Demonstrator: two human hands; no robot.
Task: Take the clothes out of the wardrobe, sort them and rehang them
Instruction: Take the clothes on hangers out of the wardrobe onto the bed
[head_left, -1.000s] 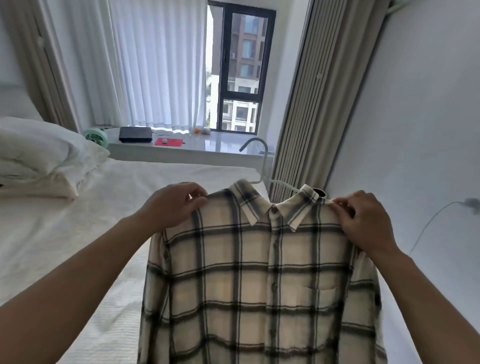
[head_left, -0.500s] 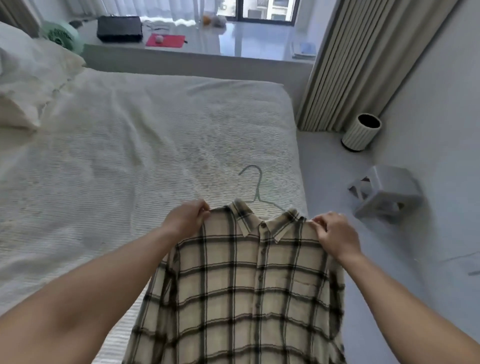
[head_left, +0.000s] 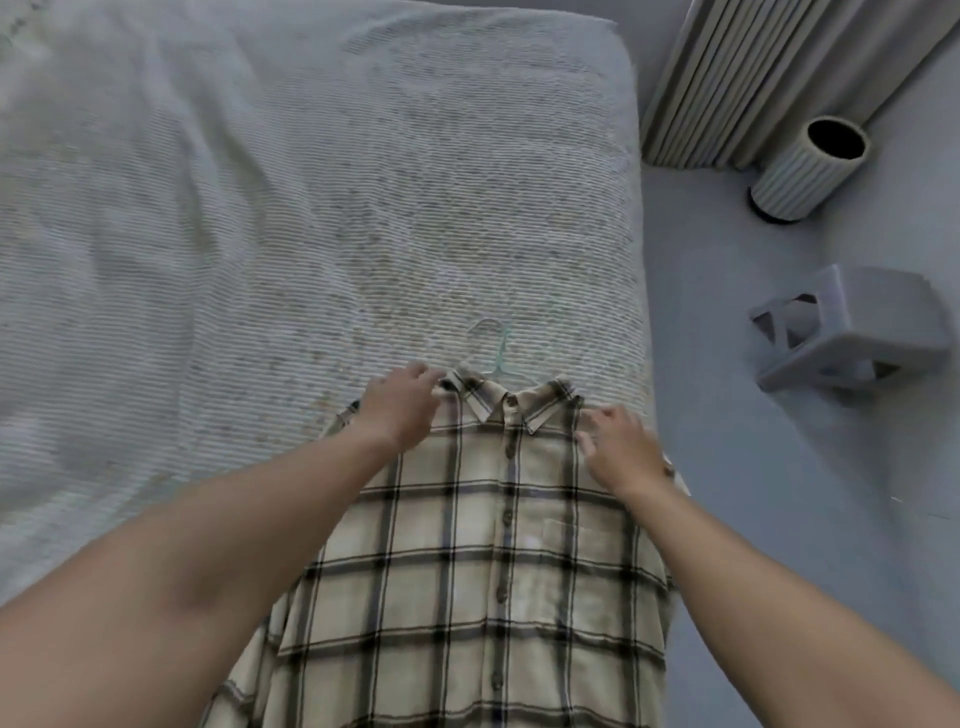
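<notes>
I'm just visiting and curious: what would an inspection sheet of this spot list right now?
Surface: bed with a ribbed pale cover, lightly wrinkled.
Job's things: plaid shirt laid front up near the bed's edge, buttoned, on a hanger whose hook pokes past the collar.
Clutter: nothing seen on the bed.
Hands: left hand on one shoulder of the shirt, right hand on the other; grip blurred.
Cables: nothing seen.
Surroundings: grey floor, ribbed bin, tipped grey stool, curtain.
</notes>
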